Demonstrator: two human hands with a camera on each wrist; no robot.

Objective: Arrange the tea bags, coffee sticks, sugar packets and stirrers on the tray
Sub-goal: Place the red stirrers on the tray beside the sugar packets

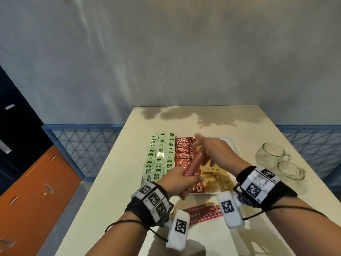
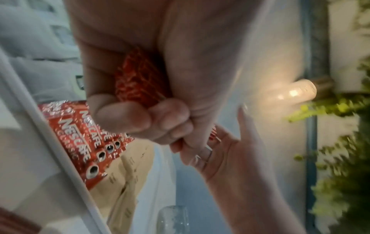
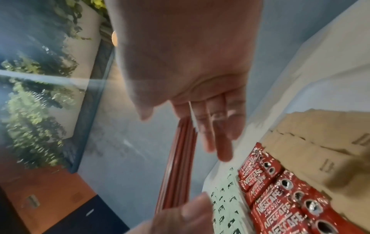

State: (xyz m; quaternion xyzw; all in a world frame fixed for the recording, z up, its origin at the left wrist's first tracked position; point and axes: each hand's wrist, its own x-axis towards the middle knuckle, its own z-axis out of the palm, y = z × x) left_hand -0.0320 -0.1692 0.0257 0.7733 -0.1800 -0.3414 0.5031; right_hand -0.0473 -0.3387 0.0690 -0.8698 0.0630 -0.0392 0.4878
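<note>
The left hand [image 1: 178, 182] is gripping a bunch of red stirrers [image 1: 193, 163] over the tray [image 1: 227, 140]. The right hand [image 1: 215, 150] is spread flat, its fingers touching the far end of the bunch. More stirrers [image 1: 203, 213] are lying on the counter [image 1: 114, 191].

Head high; wrists close; shared tray [image 1: 229, 143]

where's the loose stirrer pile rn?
Head view: the loose stirrers lie on the table, off the tray, just near of its front edge, between the two wrists.
</note>
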